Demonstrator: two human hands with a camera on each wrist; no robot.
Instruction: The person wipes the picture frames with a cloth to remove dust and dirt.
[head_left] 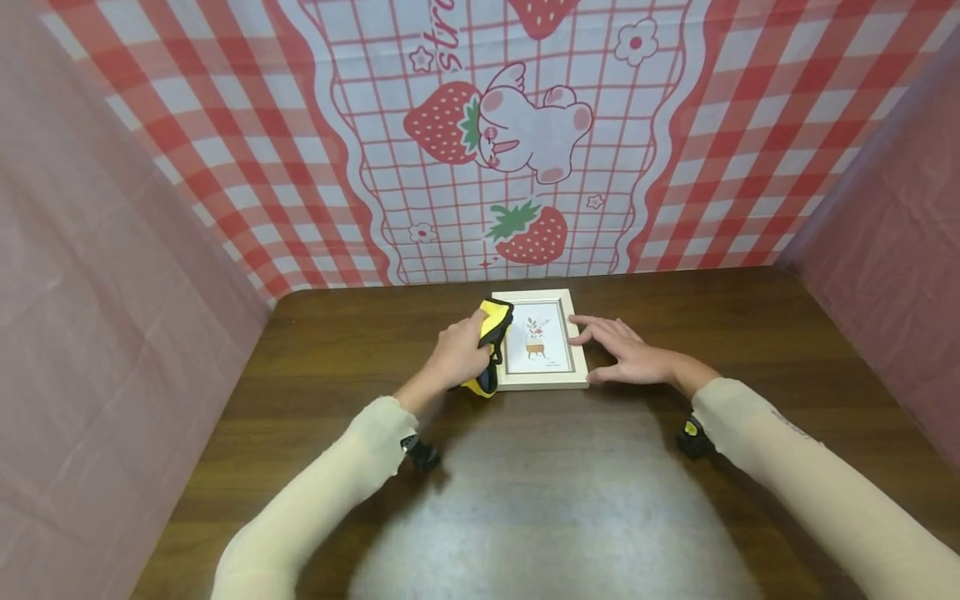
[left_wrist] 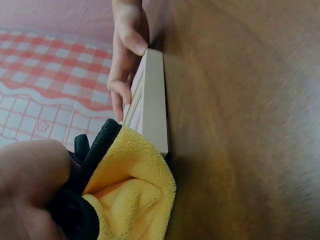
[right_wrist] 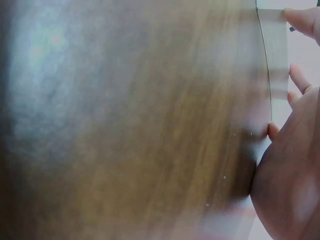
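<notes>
A cream picture frame (head_left: 543,381) lies flat on the brown table, its print showing a plant in an orange pot. My left hand (head_left: 457,354) grips a yellow cloth (head_left: 495,317) with black edging, bunched over the frame's left side. Soft folds of that cloth (left_wrist: 135,190) fill the lower part of the left wrist view, beside the frame's near edge (left_wrist: 155,100). On the other side, my right hand (head_left: 626,354) rests with spread fingers against the frame's right edge, the thumb at its near right corner. In the right wrist view, fingertips (right_wrist: 297,77) touch the pale frame.
The wooden table (head_left: 547,483) reaches back to a red and white checked cloth (head_left: 735,167) with strawberry prints. Pink curtains (head_left: 112,292) hang at the left and right. Black wrist devices (head_left: 422,452) sit under both cream sleeves.
</notes>
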